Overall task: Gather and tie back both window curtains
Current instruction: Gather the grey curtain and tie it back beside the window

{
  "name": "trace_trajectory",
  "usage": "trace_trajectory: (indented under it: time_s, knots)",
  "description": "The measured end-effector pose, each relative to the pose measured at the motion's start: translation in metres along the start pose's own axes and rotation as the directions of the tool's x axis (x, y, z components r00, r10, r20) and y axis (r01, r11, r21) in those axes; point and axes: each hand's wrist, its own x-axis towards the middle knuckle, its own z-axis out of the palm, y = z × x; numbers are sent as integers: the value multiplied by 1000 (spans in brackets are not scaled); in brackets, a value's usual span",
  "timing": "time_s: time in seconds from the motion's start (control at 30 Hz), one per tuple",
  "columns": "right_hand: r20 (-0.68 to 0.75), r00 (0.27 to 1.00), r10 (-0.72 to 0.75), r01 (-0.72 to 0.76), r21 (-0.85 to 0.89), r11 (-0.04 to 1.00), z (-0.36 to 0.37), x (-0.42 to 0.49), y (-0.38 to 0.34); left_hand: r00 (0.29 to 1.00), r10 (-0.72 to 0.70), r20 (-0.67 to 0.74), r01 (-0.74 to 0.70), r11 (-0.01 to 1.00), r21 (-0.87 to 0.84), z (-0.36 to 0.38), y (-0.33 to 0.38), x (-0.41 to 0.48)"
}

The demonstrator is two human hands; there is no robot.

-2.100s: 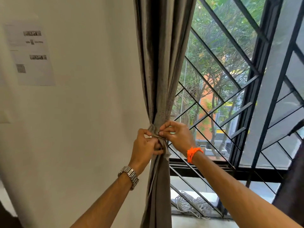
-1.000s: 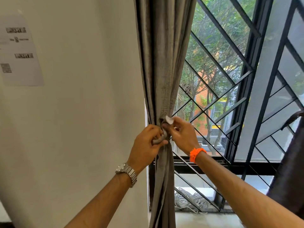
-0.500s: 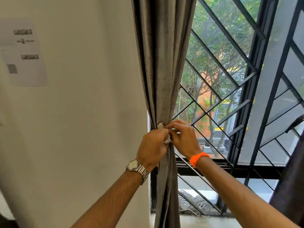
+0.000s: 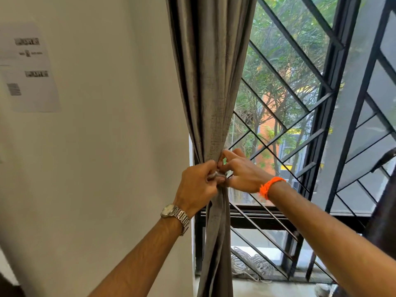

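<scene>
The grey left curtain (image 4: 212,82) hangs gathered into a narrow bundle beside the wall. A grey tie-back band (image 4: 215,175) wraps its waist, mostly hidden by my fingers. My left hand (image 4: 197,186), with a metal watch at the wrist, pinches the band from the left. My right hand (image 4: 240,170), with an orange wristband, grips the band's other end from the right, fingers curled at the bundle. The dark edge of the second curtain (image 4: 385,211) shows at the far right.
A black window frame with a diagonal metal grille (image 4: 300,108) fills the right side. The white wall (image 4: 107,146) on the left carries a taped paper sheet (image 4: 30,69). A coil of white cable (image 4: 250,266) lies behind the grille at the bottom.
The pale band end that stuck up a second ago is now tucked between my fingers. Both hands have closed tighter together on the curtain's waist.
</scene>
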Motion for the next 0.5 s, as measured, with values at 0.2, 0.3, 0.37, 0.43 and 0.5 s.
trace_trajectory:
  time_s: [0.2, 0.3, 0.37, 0.43, 0.5]
  knots:
    - [192, 974, 121, -193, 419, 887, -19, 5, -12, 981, -162, -110, 128, 955, -266, -7, 1, 5]
    - [238, 969, 57, -145, 371, 917, -12, 4, -3, 963, -241, -118, 206, 945, -253, -5, -5, 7]
    - [157, 987, 11, -50, 247, 968, 0, 4, 5, 959, -266, -102, 236, 942, -240, -4, -9, 7]
    - [22, 1000, -18, 13, 203, 979, 12, 5, 8, 960, -262, -100, 234, 943, -235, -5, -6, 8]
    - [-85, 996, -30, 53, 272, 961, 20, 4, 9, 961, -260, -94, 231, 943, -241, -4, -4, 10]
